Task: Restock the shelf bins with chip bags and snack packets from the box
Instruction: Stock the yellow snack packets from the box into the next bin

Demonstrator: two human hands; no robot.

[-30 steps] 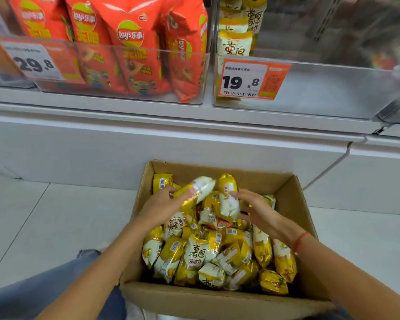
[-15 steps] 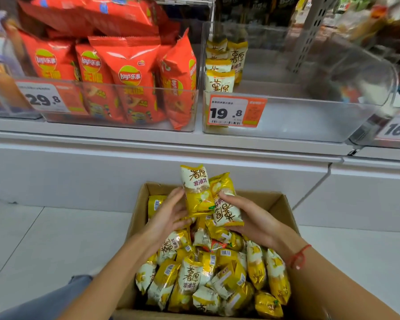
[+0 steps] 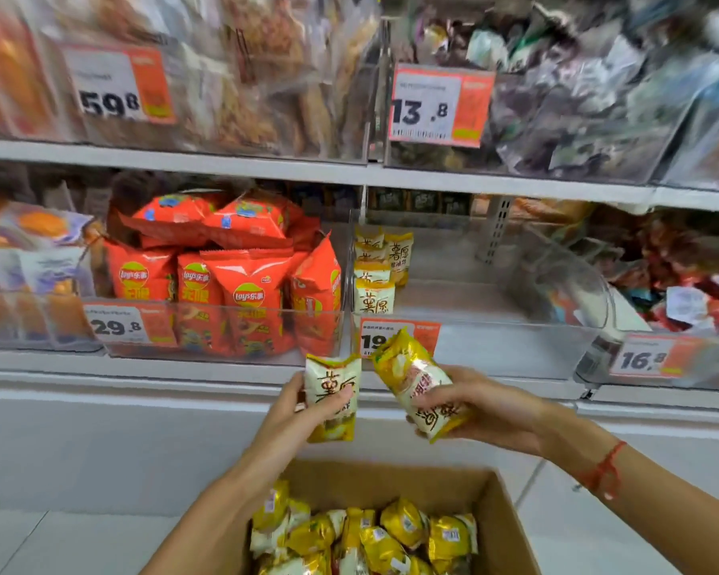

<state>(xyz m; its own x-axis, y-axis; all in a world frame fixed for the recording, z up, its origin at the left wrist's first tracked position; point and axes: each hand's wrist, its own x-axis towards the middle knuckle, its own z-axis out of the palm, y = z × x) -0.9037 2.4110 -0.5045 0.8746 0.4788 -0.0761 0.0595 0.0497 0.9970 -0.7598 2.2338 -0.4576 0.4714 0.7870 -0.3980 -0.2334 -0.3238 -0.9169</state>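
My left hand (image 3: pixel 297 417) grips one yellow-and-white snack packet (image 3: pixel 332 392) upright. My right hand (image 3: pixel 480 408) grips another yellow packet (image 3: pixel 418 383), tilted to the left. Both packets hang just below the front of a clear shelf bin (image 3: pixel 515 350) that carries a 19.8 price tag (image 3: pixel 376 340). A few matching packets (image 3: pixel 374 267) stand at that bin's left side; most of its floor is bare. Beneath my arms sits an open cardboard box (image 3: pixel 511 520) with several more yellow packets (image 3: pixel 374 537) inside.
To the left, a bin of orange Lay's bags (image 3: pixel 225 284) is tagged 29.8. A bin tagged 16.8 (image 3: pixel 644 359) stands to the right. The upper shelf (image 3: pixel 349 172) carries bins of mixed snacks. White tiled floor (image 3: pixel 59 541) surrounds the box.
Both hands have risen out of the box, each with a packet, up to the front of the 19.8 bin. The view has tilted upward, so the upper shelf is now visible.
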